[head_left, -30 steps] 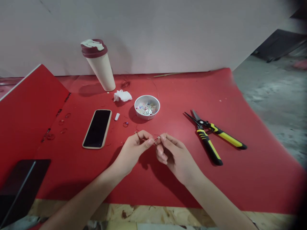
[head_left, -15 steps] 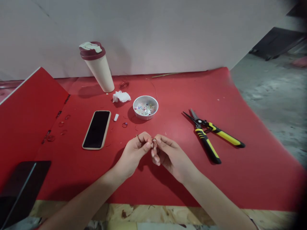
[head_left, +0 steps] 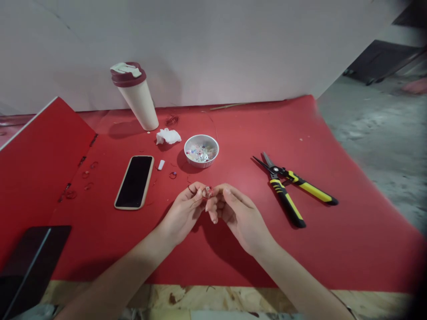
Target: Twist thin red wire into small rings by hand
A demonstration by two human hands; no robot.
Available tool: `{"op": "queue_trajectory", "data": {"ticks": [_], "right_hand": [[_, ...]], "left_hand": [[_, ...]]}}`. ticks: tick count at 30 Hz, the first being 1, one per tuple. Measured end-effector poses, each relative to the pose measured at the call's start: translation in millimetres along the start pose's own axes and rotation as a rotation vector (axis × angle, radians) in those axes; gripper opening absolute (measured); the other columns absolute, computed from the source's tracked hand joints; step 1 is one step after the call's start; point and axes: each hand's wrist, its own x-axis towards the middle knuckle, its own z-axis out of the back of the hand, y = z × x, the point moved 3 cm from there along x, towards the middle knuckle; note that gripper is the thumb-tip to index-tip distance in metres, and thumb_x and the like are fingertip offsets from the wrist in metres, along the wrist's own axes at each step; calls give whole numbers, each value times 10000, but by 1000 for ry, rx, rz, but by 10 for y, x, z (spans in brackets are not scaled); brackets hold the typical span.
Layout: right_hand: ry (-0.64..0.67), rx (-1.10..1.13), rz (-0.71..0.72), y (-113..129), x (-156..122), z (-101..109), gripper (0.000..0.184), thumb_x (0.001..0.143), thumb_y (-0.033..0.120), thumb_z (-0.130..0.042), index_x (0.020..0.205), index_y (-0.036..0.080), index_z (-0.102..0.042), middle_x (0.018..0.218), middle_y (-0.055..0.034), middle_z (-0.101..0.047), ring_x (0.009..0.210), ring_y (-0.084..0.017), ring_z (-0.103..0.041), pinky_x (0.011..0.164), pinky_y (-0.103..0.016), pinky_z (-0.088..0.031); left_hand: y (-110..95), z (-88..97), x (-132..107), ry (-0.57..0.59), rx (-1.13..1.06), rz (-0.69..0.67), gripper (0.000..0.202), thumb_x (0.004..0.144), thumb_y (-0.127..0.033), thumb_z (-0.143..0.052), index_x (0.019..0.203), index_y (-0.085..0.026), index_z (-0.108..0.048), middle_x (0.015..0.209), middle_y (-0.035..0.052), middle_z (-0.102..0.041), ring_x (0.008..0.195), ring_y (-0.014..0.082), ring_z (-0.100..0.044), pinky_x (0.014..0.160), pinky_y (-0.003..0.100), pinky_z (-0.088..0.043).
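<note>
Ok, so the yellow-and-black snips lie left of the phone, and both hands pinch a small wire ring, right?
No: the head view shows the snips right of the phone, not left. The left hand and right hand pinch a small wire ring.

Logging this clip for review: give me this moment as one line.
left hand | right hand | both pinching small reddish wire ring
</note>
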Motion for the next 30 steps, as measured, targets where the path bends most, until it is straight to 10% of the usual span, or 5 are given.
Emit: {"op": "queue_trajectory", "data": {"ticks": [30], "right_hand": [[-16, 255, -242, -161, 86, 112, 148, 724, 211, -672, 625, 157, -576, 633, 22, -471, 553, -83, -379, 557, -233, -339]], "left_hand": [[7, 0, 0, -33, 133, 46, 153, 797, -225, -607, 697, -121, -557, 682, 21, -563, 637, 126, -567, 623, 242, -470]]}}
